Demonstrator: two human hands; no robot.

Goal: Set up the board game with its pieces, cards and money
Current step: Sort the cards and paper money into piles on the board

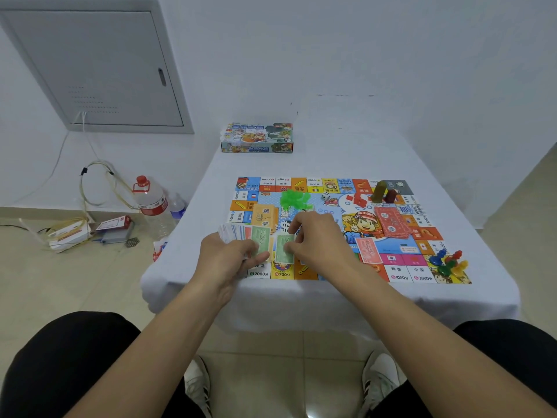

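Note:
The colourful game board (401, 248) lies flat on a white-covered table (331, 297). My left hand (224, 254) grips a fanned stack of paper money (238, 232) with a green 500 note on top, over the board's near left corner. My right hand (316, 236) pinches a single green note (284, 251) just right of that stack. An orange money pile (264, 217), a red note (368, 250) and a red card deck (391, 221) lie on the board. Green plastic houses (294, 199), a die (325, 197), brown and red blocks (384, 191) and coloured pawns (449, 262) stand on it.
The game box (257, 137) sits at the table's far left edge. On the floor to the left stand a large water bottle (152, 203), a small bottle (177, 206), cables and small boxes (87, 232). My knees and shoes show below the table.

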